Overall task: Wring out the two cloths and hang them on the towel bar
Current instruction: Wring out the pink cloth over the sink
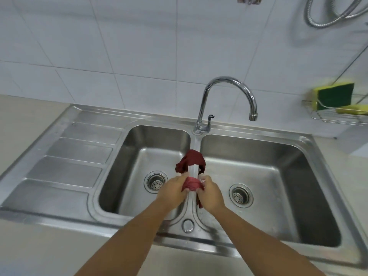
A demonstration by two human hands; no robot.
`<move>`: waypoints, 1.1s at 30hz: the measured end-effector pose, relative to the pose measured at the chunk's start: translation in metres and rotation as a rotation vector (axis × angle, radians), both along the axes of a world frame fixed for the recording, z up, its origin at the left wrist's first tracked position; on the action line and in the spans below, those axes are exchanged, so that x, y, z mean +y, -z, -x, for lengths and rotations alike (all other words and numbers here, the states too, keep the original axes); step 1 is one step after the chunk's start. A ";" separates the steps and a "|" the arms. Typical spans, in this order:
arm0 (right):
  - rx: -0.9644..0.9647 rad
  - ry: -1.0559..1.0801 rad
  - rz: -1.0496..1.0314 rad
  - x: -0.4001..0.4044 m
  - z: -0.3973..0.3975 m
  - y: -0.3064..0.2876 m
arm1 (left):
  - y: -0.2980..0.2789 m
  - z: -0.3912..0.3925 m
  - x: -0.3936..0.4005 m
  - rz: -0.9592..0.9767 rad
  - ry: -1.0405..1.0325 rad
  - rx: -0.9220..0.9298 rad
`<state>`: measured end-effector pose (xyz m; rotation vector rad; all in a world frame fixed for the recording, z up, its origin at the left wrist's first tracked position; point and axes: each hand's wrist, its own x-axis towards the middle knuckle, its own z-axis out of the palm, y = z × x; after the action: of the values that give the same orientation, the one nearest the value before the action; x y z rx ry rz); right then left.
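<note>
Two hands gripping a bunched pink cloth, dark red cloth behind

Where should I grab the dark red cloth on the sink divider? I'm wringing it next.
The dark red cloth straddles the divider, with one end hanging into each basin. Come from above and pinch the arched middle on the ridge; it is raised and unobstructed, beyond the hands holding the lighter cloth.
</note>
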<state>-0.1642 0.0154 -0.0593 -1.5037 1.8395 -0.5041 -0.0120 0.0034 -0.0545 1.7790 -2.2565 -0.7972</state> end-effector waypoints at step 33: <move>-0.155 0.066 0.009 -0.020 -0.104 -0.041 | -0.071 -0.086 -0.030 -0.200 -0.595 0.836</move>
<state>-0.0602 -0.0049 -0.0187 -1.3733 1.7726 -0.6424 0.0745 -0.0262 0.0166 1.6040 -1.0861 -1.3162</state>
